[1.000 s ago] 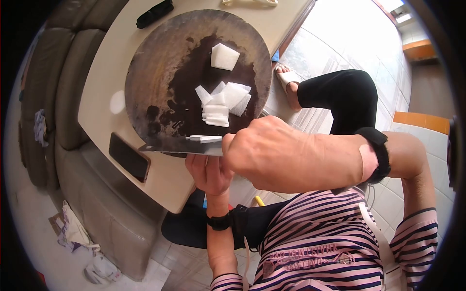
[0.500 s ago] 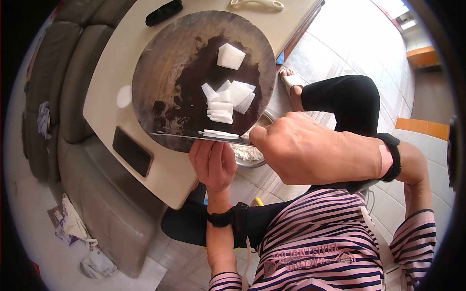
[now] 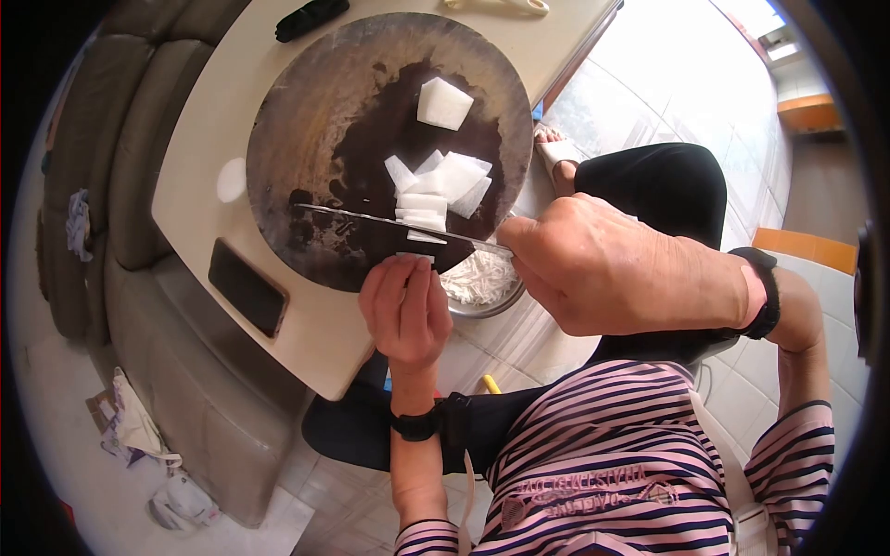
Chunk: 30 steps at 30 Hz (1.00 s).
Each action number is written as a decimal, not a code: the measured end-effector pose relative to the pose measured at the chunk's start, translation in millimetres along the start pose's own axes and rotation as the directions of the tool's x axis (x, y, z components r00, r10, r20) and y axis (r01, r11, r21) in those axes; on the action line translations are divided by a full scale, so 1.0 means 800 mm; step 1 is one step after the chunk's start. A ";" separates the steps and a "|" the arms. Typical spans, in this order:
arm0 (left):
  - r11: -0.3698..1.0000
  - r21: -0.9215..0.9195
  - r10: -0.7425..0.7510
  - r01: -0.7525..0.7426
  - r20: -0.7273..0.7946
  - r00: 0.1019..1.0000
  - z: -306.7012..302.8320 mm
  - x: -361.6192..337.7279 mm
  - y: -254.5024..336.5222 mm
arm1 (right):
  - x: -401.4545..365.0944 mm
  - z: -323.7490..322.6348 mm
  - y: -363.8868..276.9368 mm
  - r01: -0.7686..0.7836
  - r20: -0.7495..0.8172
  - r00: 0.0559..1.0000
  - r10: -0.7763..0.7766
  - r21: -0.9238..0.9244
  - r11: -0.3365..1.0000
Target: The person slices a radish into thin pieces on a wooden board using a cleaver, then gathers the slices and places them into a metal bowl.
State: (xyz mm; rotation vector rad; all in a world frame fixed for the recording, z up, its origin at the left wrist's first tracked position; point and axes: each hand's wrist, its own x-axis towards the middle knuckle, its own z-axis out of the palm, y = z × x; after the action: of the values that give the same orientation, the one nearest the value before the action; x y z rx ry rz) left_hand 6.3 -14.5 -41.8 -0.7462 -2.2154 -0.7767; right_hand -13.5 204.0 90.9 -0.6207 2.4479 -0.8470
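Note:
My right hand is closed round the handle of a knife, its blade seen edge-on and reaching left across the round wooden chopping board. Near the board's front edge, the curled fingers of my left hand hold a small white radish piece, just in front of the blade. Thin white slices lie in a stack beyond the knife, with broader slices fanned beside them. Farther back sits a thick white chunk. My left palm is hidden.
A metal bowl of white shreds stands below the board's right side. On the table are a phone, a round white piece, a black item and a pale-handled tool. A grey sofa stands left.
The knife has moved away from my left fingers toward the stack, with a thin slice now beside the stack under the blade. My left hand stays near the board's front edge.

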 end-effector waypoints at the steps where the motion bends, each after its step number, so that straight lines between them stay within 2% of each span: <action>1: 0.999 0.054 0.004 -0.005 0.004 1.000 -0.003 0.004 0.003 | 0.000 0.000 0.000 -0.011 0.008 1.000 0.011 -0.004 1.000; 3: 0.993 0.114 0.013 -0.014 0.008 1.000 -0.006 0.005 0.005 | 0.002 0.001 -0.003 -0.016 0.013 1.000 0.017 -0.007 1.000; 6: 0.997 0.065 -0.031 0.031 -0.007 1.000 -0.006 0.001 0.004 | 0.004 0.008 -0.003 -0.014 0.055 0.998 0.014 0.000 1.000; 8: 0.999 0.018 -0.028 0.029 -0.014 1.000 -0.006 0.002 0.002 | 0.004 0.016 0.000 0.071 -0.067 0.995 -0.072 -0.019 0.997; 12: 1.000 0.004 0.002 -0.002 0.012 1.000 -0.004 0.002 -0.001 | 0.000 0.019 0.000 0.112 -0.119 0.986 -0.115 -0.031 0.993; 14: 1.000 0.010 -0.008 0.008 -0.013 1.000 -0.002 0.003 -0.002 | -0.003 0.017 -0.004 0.080 -0.060 0.995 -0.083 -0.050 0.995; 26: 1.000 -0.002 -0.026 0.026 -0.025 0.999 -0.003 0.004 0.000 | -0.013 0.008 -0.004 0.117 0.007 0.993 -0.117 -0.100 0.988; 30: 0.999 -0.009 -0.038 0.038 -0.019 0.999 -0.003 0.007 0.000 | -0.009 0.003 -0.006 0.087 0.045 0.995 -0.084 -0.088 0.992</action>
State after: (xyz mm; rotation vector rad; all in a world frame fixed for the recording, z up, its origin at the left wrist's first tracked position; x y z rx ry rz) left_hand 4.1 -14.7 -36.4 -0.7001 -2.2159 -0.8087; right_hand -5.2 203.7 94.7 -0.7732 2.4476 -0.7524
